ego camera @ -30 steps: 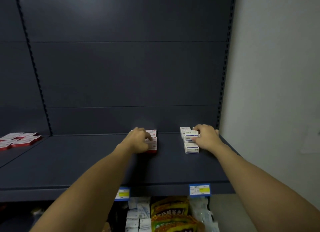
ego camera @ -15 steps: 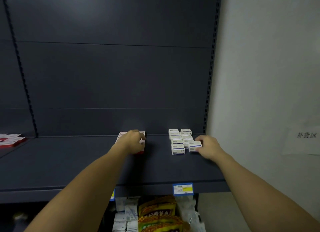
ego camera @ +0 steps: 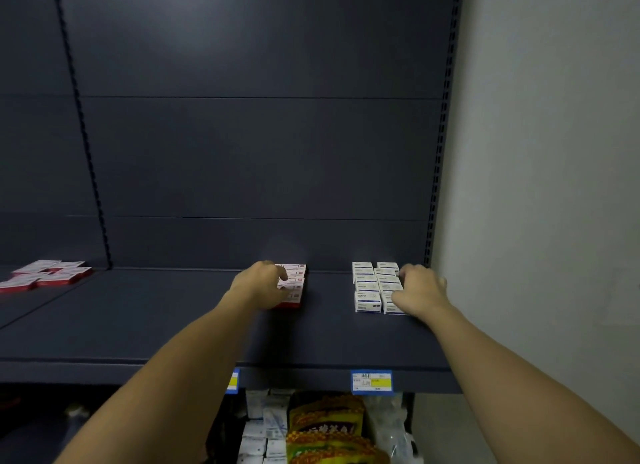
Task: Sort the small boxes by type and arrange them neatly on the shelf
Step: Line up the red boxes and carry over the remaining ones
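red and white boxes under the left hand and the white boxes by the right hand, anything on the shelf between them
Nothing: in the head view only bare dark shelf separates the red and white boxes from the white boxes.

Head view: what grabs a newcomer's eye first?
Two bare arms reaching onto a dark shelf. The left hand rests on a row of red-and-white boxes mid-shelf; the right hand presses against two rows of white boxes near the wall. More red boxes lie far left.

A blue-and-yellow price tag (ego camera: pixel 371 381) hangs at lower centre; yellow snack bags (ego camera: pixel 327 425) sit below it; a pale wall (ego camera: pixel 554 152) fills the right.
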Available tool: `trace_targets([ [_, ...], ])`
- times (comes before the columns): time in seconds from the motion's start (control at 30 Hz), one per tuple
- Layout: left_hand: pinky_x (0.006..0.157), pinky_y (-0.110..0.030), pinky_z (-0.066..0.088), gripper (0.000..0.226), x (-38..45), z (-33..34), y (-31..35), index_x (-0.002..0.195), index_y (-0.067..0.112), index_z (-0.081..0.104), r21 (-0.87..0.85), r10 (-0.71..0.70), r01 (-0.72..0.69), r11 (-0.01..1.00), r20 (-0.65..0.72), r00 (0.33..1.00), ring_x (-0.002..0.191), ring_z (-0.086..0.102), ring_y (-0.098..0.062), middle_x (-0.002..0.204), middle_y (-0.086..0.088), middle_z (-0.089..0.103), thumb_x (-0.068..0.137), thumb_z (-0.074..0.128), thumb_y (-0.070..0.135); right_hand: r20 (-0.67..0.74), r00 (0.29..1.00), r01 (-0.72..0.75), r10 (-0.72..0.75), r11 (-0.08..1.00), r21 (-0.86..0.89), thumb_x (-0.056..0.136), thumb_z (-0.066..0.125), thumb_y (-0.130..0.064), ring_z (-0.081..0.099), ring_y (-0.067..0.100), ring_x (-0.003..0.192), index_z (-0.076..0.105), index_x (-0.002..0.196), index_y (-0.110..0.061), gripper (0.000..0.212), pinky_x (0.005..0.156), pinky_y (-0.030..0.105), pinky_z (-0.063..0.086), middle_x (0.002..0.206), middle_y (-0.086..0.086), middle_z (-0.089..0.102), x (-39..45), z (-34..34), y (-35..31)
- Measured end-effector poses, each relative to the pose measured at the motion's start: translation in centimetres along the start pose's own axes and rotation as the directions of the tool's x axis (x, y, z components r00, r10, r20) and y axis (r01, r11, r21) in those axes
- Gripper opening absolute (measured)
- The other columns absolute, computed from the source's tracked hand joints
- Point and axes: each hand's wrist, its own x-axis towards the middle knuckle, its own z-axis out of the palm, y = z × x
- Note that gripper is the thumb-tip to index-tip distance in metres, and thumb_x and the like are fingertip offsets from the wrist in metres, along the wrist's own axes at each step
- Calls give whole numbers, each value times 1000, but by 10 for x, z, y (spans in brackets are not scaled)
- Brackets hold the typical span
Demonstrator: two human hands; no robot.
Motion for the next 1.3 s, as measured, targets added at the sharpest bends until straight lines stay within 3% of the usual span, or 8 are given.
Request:
trace_targets([
  [0.33,90,-39,52,45,-29,-17,-20,132,24,60,96,-70,75,993,-57,996,117,58,-22,132,0,58,91,59,42,75,967,252,-245,962,-105,85,58,-37,52,26,116,53,125,-16,46,97,41,34,123,4,58,9,7,-68],
  [0.47,79,-36,52,32,-51,-27,-47,115,22,65,120,-115,125,985,-88,989,104,61,-25,121,-2,62,88,56,39,99,938,339,-331,938,-78,87,55,-38,52,26,117,53,127,-17,45,98,42,34,124,4,59,6,19,-112],
  [0.63,79,-38,54,27,-84,-40,-98,107,18,62,160,-187,199,967,-87,979,104,62,-30,120,-4,63,91,54,37,114,897,434,-428,900,-37,86,55,-35,53,26,117,55,126,-16,44,97,41,34,126,3,60,-7,36,-182],
  [1.07,79,-36,49,36,-181,-81,-248,120,20,61,83,-364,377,922,-136,921,109,59,-25,127,-2,59,92,55,41,108,785,592,-610,790,163,90,55,-34,57,27,114,58,126,-15,41,92,33,46,127,5,60,-76,71,-368],
  [1.2,72,-34,43,31,-206,-96,-287,113,20,60,-8,-417,424,906,-191,888,105,59,-29,120,-4,62,86,56,36,95,746,634,-659,747,199,92,54,-34,55,25,117,57,129,-17,41,94,32,44,130,2,58,-97,77,-418],
  [1.3,73,-34,43,23,-224,-102,-315,102,19,54,20,-443,457,889,-213,871,104,57,-30,113,-5,60,86,54,35,69,742,648,-667,739,185,92,54,-35,53,23,120,55,132,-18,43,98,33,43,132,1,57,-109,85,-448],
])
